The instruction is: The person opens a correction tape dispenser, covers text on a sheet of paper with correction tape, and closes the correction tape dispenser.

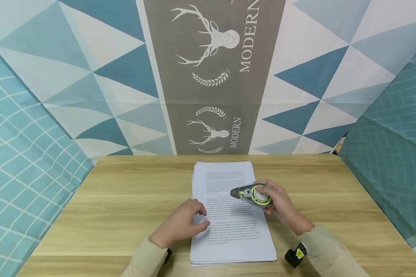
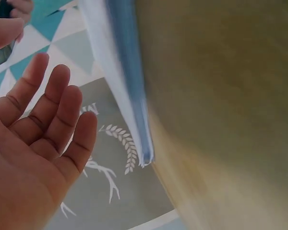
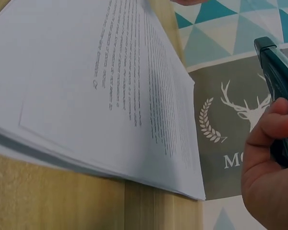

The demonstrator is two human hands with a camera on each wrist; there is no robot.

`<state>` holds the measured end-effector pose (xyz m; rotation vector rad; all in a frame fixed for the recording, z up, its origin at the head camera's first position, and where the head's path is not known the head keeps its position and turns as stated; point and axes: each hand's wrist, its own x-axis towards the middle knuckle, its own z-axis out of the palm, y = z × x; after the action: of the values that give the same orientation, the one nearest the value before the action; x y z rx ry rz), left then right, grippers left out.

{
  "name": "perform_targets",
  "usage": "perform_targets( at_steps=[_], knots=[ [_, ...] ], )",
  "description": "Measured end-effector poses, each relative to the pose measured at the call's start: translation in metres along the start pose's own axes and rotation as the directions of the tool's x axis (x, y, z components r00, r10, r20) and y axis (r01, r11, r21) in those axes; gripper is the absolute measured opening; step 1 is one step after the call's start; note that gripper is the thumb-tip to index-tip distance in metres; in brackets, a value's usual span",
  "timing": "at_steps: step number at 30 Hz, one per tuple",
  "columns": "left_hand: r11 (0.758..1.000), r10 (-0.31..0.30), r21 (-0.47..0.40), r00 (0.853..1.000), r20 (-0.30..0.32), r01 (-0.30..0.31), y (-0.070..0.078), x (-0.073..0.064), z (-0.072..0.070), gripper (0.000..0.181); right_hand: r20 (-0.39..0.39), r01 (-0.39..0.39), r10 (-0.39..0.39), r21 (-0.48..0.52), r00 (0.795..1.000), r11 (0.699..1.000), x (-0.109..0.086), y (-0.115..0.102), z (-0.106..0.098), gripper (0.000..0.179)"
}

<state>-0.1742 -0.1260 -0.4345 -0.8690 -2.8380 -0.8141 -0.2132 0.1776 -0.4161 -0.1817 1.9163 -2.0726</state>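
A stack of printed paper point(image 1: 228, 246) lies on the wooden table in front of me. Above its right half, my right hand point(image 1: 280, 200) grips a correction tape dispenser point(image 1: 252, 194), dark with yellow-green trim, its narrow tip pointing left. A cap covers or forms that tip; which one I cannot tell. In the right wrist view the dispenser point(image 3: 278, 72) is raised over the sheets, with fingers curled about it. My left hand point(image 1: 183, 221) hovers by the stack's left edge, holding nothing. The left wrist view shows its fingers point(image 2: 62, 105) loosely bent, apart from the paper point(image 2: 117, 62).
The wooden tabletop point(image 1: 131, 200) extends to both sides of the stack. Behind it hangs a patterned cloth point(image 1: 215, 77) with deer heads and triangles. Teal tiled-print cloths point(image 1: 20, 154) flank the table. Each wrist wears a dark strap device point(image 1: 294, 257).
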Motion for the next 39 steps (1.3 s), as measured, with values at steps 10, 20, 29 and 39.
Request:
perform_targets(
  at_steps=[10,20,29,39],
  knots=[
    [0.997,-0.017,0.070,0.996,0.087,0.011,0.001,-0.005,0.005,0.018,-0.071,-0.017,0.015,-0.038,0.997,0.999,-0.003,-0.004,-0.013,0.038],
    [0.988,0.003,0.149,0.987,0.160,-0.027,0.002,-0.005,0.010,0.016,-0.157,-0.010,0.009,-0.007,0.988,1.000,-0.006,-0.004,-0.026,0.021],
    [0.971,0.047,0.222,0.981,0.187,-0.089,0.001,-0.005,0.013,0.017,-0.185,-0.007,0.008,0.005,0.983,1.000,-0.009,-0.004,-0.032,0.020],
    [0.963,0.074,0.239,0.978,0.197,-0.121,0.002,-0.009,0.010,0.024,-0.223,0.038,-0.026,0.049,0.974,0.998,-0.009,-0.002,-0.043,0.013]
  ],
)
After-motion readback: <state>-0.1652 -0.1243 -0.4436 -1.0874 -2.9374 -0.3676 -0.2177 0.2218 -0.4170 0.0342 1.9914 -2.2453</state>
